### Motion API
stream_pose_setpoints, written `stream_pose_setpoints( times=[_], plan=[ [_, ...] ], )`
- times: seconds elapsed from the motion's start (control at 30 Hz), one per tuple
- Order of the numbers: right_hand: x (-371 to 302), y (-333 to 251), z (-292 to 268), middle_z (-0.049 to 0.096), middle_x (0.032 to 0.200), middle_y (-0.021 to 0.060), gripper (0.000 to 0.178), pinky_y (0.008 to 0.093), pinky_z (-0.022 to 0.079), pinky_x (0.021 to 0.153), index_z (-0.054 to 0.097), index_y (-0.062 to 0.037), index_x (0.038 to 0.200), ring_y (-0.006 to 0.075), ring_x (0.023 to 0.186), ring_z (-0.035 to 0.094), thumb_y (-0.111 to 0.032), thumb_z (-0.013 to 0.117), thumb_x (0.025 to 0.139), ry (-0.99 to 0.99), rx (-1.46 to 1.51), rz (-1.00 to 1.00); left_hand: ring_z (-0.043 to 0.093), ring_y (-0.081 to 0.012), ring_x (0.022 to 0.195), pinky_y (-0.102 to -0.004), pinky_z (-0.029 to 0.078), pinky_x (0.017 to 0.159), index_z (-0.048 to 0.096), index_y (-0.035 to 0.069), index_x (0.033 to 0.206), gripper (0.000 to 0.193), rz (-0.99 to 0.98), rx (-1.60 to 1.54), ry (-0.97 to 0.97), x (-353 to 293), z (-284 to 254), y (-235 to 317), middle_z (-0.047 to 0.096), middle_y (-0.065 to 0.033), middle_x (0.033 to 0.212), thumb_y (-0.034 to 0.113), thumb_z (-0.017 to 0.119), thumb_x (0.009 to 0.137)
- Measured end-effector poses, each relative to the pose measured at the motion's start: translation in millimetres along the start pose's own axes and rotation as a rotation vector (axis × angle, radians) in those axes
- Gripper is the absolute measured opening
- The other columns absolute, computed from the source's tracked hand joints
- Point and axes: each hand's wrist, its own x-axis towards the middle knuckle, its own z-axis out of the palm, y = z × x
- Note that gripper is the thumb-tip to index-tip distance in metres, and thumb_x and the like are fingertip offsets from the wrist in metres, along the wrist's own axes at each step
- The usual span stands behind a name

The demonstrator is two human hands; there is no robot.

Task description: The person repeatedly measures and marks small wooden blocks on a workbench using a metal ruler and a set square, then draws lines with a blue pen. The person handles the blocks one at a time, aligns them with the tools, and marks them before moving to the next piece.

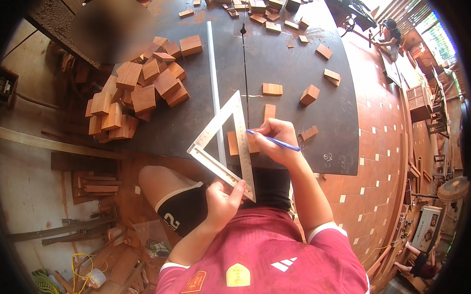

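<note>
The right hand (278,140) is pinching a blue pen (272,140), fingers curled tight around it, the tip pressing toward the set square (230,142). The pen's long axis is running from upper left, at the tip, down to the right. The left hand (222,202) is gripping the square's near corner, thumb and fingers closed on it. The square is lying over a small wood block (234,143) at the near edge of the dark table (294,57), its apex pointing away from the person. Just left of the square a pale strip (212,70) is stretching away. Farther left, a pile of blocks (135,91) is sitting; beyond and right of the square, loose blocks (310,94) are scattered.
</note>
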Motion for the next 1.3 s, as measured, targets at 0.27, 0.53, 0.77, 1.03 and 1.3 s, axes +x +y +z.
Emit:
stream_pose_setpoints(
  times=[0.27, 0.53, 0.77, 1.03, 1.3],
  plan=[
    [-23.3, -28.0, -8.5, 0.063, 0.061, 0.0021, 0.017, 0.0251, 0.046, 0.052, 0.061, 0.0008, 0.066, 0.0041, 0.06, 0.055, -0.003, 0.073, 0.078, -0.149, -0.178, 0.087, 0.07, -0.0124, 0.065, -0.0223, 0.054, 0.052, 0.06, -0.004, 0.107, 0.019, 0.004, -0.024, -0.007, 0.4, -0.8, -3.0, 0.072, -0.0111, 0.084, 0.011, 0.069, 0.099],
    [-50.9, -11.3, -19.8, 0.065, 0.065, 0.0047, 0.012, 0.0266, 0.047, 0.055, 0.061, 0.0004, 0.073, 0.0066, 0.06, 0.057, -0.002, 0.071, 0.08, -0.009, -0.022, -0.038, 0.069, -0.011, 0.068, -0.0216, 0.054, 0.055, 0.06, -0.003, 0.108, 0.019, 0.048, -0.095, -0.045, 2.2, -5.1, -5.0, 0.072, -0.0095, 0.087, 0.009, 0.069, 0.098],
    [-22.3, -12.2, -22.5, 0.066, 0.07, 0.0031, 0.016, 0.0247, 0.047, 0.057, 0.063, 0.0037, 0.08, 0.0037, 0.066, 0.057, -0.005, 0.074, 0.086, 0.122, -0.09, -0.067, 0.068, -0.0091, 0.067, -0.0216, 0.053, 0.054, 0.061, -0.003, 0.106, 0.018, 0.067, -0.066, -0.032, 4.0, 11.7, -0.8, 0.072, -0.0091, 0.086, 0.01, 0.07, 0.098],
    [-10.1, 0.4, -14.4, 0.067, 0.07, 0.0054, 0.016, 0.0263, 0.049, 0.057, 0.063, 0.0048, 0.08, 0.0043, 0.066, 0.058, -0.006, 0.074, 0.085, 0.086, -0.064, -0.033, 0.068, -0.0101, 0.064, -0.022, 0.053, 0.052, 0.061, -0.004, 0.103, 0.017, 0.094, -0.03, -0.003, 1.4, 13.1, -6.1, 0.072, -0.0103, 0.083, 0.01, 0.07, 0.097],
    [-7.8, -0.2, -13.0, 0.067, 0.068, 0.0056, 0.018, 0.0263, 0.049, 0.057, 0.062, 0.0045, 0.077, 0.0045, 0.066, 0.059, -0.006, 0.074, 0.084, 0.073, -0.042, -0.021, 0.07, -0.0112, 0.07, -0.0252, 0.056, 0.062, 0.063, -0.005, 0.102, 0.017, 0.057, -0.018, 0.007, -1.3, 15.4, -3.3, 0.074, -0.0104, 0.084, 0.009, 0.072, 0.096]
  ],
)
